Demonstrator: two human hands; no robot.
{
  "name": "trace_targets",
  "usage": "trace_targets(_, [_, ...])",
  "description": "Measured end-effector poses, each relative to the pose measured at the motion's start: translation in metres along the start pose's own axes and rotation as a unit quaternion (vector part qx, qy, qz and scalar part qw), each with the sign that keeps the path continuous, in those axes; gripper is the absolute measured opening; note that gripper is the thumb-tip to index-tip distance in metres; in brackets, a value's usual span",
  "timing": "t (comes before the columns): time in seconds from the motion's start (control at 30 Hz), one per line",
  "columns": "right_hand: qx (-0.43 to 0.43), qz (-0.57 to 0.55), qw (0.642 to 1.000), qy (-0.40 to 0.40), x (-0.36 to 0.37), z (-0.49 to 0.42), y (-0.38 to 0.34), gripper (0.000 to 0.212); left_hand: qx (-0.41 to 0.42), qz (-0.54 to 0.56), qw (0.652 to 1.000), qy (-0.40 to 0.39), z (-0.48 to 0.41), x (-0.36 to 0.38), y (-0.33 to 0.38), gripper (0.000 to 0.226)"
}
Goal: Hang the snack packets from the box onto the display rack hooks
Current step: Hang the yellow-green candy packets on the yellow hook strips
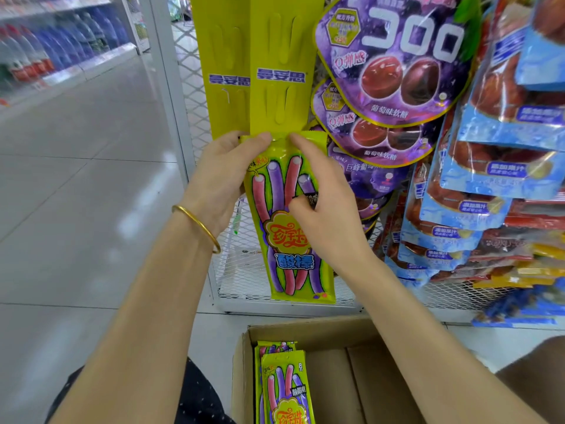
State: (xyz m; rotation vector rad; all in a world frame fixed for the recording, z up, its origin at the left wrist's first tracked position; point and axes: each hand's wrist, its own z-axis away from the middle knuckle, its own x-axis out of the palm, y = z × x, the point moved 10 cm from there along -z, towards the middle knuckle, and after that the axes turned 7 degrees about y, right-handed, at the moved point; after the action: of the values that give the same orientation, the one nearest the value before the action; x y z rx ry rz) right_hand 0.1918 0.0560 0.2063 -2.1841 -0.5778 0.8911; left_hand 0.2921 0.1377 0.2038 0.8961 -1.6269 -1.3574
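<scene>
Gripping one snack packet (287, 264), left hand (220, 179) and right hand (324, 206) hold its top against the yellow strip (278, 56); the box (351, 332) holds more packets (286, 390).

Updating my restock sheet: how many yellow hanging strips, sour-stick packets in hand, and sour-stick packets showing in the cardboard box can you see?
Yellow strips: 2
Held packet: 1
Boxed packets showing in the box: 2
Total: 5
</scene>
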Motion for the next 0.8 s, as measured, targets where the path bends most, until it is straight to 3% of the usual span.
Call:
trace_targets(0.6, [0.009,0.003,1.000,0.008,0.006,0.002,0.006,0.074,0.007,-0.003,1.000,0.008,-0.006,0.001,-0.002,0.020])
trace_targets(0.8, [0.017,-0.052,0.998,0.005,0.006,0.006,0.011,0.074,-0.013,0.037,0.998,-0.047,-0.003,0.006,-0.009,0.015])
